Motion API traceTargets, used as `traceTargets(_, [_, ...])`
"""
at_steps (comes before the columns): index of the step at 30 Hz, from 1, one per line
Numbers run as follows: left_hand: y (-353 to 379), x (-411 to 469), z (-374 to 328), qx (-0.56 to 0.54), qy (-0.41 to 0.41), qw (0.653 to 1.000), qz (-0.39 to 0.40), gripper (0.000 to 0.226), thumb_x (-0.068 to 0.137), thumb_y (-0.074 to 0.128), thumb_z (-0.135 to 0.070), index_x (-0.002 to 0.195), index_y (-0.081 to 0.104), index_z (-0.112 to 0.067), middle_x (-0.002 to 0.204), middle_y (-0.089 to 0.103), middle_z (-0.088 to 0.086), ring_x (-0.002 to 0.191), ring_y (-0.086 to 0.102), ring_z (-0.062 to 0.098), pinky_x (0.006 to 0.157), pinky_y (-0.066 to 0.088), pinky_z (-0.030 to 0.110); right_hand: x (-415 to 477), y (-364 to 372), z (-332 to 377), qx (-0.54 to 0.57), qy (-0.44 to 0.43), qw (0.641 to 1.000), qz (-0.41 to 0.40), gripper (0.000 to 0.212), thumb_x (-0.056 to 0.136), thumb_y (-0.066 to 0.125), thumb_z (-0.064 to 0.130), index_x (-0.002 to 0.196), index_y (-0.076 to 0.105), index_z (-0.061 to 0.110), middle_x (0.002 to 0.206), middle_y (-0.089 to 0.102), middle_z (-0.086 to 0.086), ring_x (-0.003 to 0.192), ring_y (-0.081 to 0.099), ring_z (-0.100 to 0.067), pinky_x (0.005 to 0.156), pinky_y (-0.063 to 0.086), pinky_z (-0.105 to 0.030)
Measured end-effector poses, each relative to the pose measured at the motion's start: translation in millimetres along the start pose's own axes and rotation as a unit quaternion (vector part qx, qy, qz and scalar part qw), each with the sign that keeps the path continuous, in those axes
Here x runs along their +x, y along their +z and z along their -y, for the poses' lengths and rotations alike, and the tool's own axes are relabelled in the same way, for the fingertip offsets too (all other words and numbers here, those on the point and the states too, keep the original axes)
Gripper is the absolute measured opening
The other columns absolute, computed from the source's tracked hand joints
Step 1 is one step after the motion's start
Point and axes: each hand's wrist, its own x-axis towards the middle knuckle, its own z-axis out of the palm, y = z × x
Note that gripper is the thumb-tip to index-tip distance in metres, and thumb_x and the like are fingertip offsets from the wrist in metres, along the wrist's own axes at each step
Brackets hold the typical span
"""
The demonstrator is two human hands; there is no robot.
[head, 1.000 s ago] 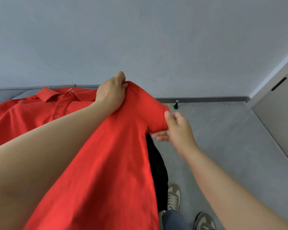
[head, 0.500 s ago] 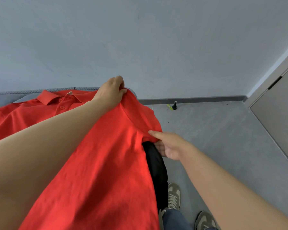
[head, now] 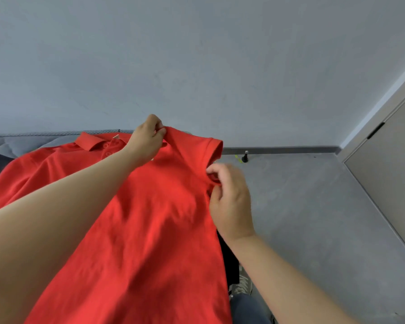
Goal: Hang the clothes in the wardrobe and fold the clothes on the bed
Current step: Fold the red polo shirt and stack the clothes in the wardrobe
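no legible text, label or number anywhere

Red polo shirt [head: 150, 218] is soft matt cloth with a ribbed sleeve cuff; mattress [head: 21, 143] is grey quilted fabric; floor [head: 302, 206] looks matt, slightly rough; wall [head: 197, 54] is flat matt paint; door stop [head: 245, 156] tip is maybe shiny metal
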Motion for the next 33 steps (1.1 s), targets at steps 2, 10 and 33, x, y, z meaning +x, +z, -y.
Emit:
traceTargets(2, [-14.4, -13.9, 15.8, 0.015, -0.008, 1.0, -0.01, 0.01, 0.096, 0.042, -0.01, 0.094, 0.049, -0.017, 0.095, 0.062, 0.008, 0.077, 0.06, 0.013, 0.074, 0.055, 0.018, -17.3, 1.2, 6.5, -0.064, -0.111, 0.984, 0.122, 0.042, 0.077, 0.045, -0.007, 0.113, 0.064, 0.005, 0.095, 0.063, -0.005, 0.091, 0.059, -0.026, 0.085, 0.047, -0.036])
traceTargets(10, [-39.4, -43.0, 15.6, 0.034, -0.142, 0.989, 0.027, 0.064, 0.076, 0.056, -0.068, 0.087, 0.062, -0.006, 0.073, 0.07, 0.011, 0.068, 0.07, 0.028, 0.073, 0.059, 0.045, -56.7, 0.9, 2.2, -0.081, -0.091, 0.956, 0.267, 0.052, 0.082, 0.053, -0.011, 0.131, 0.055, 0.009, 0.124, 0.059, -0.003, 0.124, 0.05, -0.018, 0.111, 0.035, -0.023])
traceTargets(33, [-54.8, -96.4, 27.5, -0.085, -0.329, 0.935, 0.098, 0.055, 0.066, 0.081, 0.006, 0.108, 0.05, -0.01, 0.101, 0.052, 0.008, 0.063, 0.058, 0.019, 0.038, 0.05, 0.022, -39.6, 4.3, 8.6, -0.236, 0.061, 0.895, 0.374, 0.046, 0.097, 0.048, 0.025, 0.142, 0.037, 0.025, 0.121, 0.044, -0.002, 0.089, 0.058, -0.02, 0.077, 0.051, -0.033])
